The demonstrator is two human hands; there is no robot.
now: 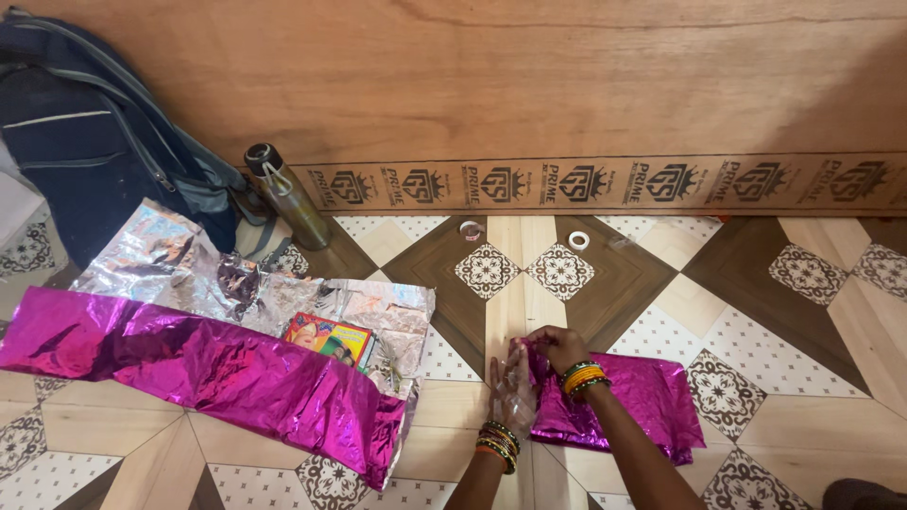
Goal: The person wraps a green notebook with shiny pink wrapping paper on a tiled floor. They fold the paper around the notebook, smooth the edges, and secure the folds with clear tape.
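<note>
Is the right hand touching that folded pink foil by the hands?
Touching. The head view shows the right hand pinching the folded pink foil's upper left corner.

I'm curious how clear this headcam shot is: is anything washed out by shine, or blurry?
Head view: even, soft light, most of it sharp. The magenta foil sheet and silver foil throw bright glints that hide their creases. The left hand looks slightly smeared, the right hand clearer. The plywood wall darkens toward the right corner.
</note>
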